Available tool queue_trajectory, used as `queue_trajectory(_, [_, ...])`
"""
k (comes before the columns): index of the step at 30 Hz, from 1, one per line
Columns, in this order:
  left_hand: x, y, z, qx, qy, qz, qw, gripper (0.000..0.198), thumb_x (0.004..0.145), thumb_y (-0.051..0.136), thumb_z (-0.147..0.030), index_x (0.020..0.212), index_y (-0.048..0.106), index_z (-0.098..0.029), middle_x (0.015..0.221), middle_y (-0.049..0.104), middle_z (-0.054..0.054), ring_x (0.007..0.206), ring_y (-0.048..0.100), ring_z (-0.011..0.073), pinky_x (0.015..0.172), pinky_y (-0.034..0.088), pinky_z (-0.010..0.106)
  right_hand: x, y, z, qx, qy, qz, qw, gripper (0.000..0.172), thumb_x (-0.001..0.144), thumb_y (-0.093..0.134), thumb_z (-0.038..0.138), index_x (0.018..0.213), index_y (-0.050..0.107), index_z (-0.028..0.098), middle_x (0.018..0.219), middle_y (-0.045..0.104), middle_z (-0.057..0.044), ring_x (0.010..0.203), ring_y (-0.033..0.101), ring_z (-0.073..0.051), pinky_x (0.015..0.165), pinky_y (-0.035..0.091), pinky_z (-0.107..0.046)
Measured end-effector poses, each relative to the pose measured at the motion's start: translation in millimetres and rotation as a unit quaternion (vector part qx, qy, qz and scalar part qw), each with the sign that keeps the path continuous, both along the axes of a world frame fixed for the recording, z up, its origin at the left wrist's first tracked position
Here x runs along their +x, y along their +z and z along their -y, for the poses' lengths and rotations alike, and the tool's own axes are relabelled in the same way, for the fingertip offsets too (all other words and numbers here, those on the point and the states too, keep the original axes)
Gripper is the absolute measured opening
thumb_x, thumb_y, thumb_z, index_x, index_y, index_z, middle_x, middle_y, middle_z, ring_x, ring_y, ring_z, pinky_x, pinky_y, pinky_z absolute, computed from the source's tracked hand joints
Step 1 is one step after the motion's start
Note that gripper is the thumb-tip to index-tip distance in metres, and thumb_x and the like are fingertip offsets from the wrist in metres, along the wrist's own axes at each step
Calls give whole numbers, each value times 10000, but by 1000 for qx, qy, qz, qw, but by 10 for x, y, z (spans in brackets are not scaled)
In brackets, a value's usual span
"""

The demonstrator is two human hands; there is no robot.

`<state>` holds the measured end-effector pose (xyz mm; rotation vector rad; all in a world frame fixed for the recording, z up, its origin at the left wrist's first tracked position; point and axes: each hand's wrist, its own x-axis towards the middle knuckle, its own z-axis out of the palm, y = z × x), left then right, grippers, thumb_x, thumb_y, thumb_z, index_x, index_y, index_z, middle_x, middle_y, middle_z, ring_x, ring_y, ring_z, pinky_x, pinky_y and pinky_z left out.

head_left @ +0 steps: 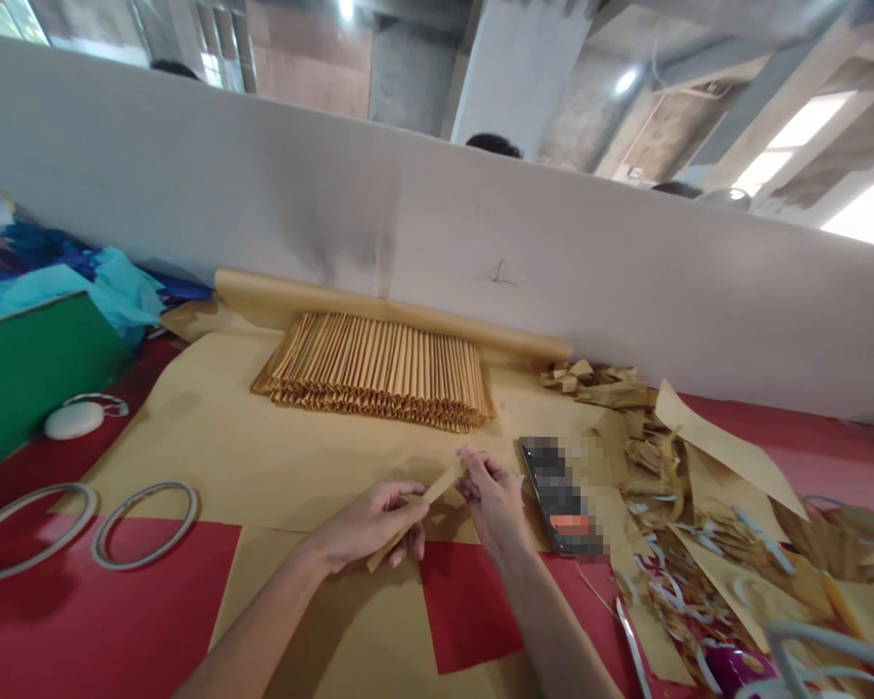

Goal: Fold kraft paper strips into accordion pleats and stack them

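Note:
A narrow folded strip of brown paper runs slantwise between both my hands. My left hand is closed round its lower end, and my right hand pinches its upper end with thumb and fingers. Beneath them lies a large sheet of brown kraft paper on the red table. Behind my hands sits a long pleated stack of folded brown paper.
A phone lies right of my right hand, beside a heap of brown paper scraps. Two tape rings and a white oval object lie at the left near a green box. A white partition closes the back.

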<state>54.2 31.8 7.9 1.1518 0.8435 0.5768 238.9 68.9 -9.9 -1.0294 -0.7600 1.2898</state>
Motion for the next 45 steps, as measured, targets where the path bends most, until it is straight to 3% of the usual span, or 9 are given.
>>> queue_trajectory(5, [67, -95, -34, 50, 76, 1, 996, 522, 885, 581, -636, 925, 663, -122, 700, 679, 32, 441, 483, 64, 481, 346, 199, -48, -3, 30, 5, 24, 1, 1000, 440, 635, 880, 536, 677, 643, 168, 454, 313, 115, 440, 228, -47, 458, 255, -227])
queue_trajectory(9, [62, -142, -41, 44, 64, 8, 997, 524, 888, 566, -647, 938, 641, -131, 724, 694, 36, 457, 521, 84, 500, 380, 217, -57, -10, 38, 9, 32, 5, 999, 451, 651, 867, 549, 704, 628, 170, 461, 326, 116, 434, 245, -45, 453, 247, -217])
queue_trajectory(14, [53, -81, -6, 21, 45, 42, 998, 419, 904, 606, -556, 974, 606, -143, 845, 710, 50, 529, 578, 88, 583, 435, 230, -64, -15, 48, 8, 42, 11, 999, 493, 661, 866, 535, 625, 514, 191, 463, 342, 111, 435, 254, -46, 459, 284, -214])
queue_trajectory(20, [172, -65, 13, 30, 87, 69, 993, 487, 887, 604, -621, 888, 614, -134, 705, 616, -1, 437, 428, 44, 454, 301, 199, -95, -14, 73, -1, 69, 17, 997, 488, 658, 862, 560, 652, 540, 194, 455, 359, 106, 434, 273, -56, 453, 313, -213])
queue_trajectory(25, [197, -84, -1, -1, 122, 88, 989, 523, 824, 655, -663, 870, 595, -145, 723, 596, -6, 416, 386, 31, 422, 285, 196, -107, 20, 97, 4, 106, 0, 994, 460, 722, 804, 596, 865, 690, 174, 542, 445, 76, 465, 328, -66, 481, 357, -220])
queue_trajectory(30, [181, -106, -8, -28, 124, 96, 987, 491, 840, 654, -645, 873, 580, -161, 658, 454, -69, 399, 269, 6, 404, 180, 175, -116, 34, 106, 20, 144, 4, 989, 389, 729, 838, 495, 909, 714, 173, 597, 460, 65, 500, 360, -64, 508, 368, -216])
queue_trajectory(38, [190, -95, -13, -7, 125, 85, 988, 508, 843, 622, -676, 892, 590, -171, 615, 401, -82, 388, 276, 22, 382, 184, 177, -104, 62, 115, 12, 163, -3, 986, 395, 726, 849, 468, 963, 730, 176, 625, 503, 47, 539, 415, -77, 513, 361, -209])
queue_trajectory(45, [201, -120, -11, -10, 122, 91, 988, 496, 858, 615, -664, 910, 575, -172, 614, 393, -87, 388, 251, 18, 374, 186, 168, -119, 34, 101, 16, 146, -5, 989, 358, 704, 861, 461, 857, 695, 183, 650, 525, 46, 526, 423, -71, 505, 358, -212])
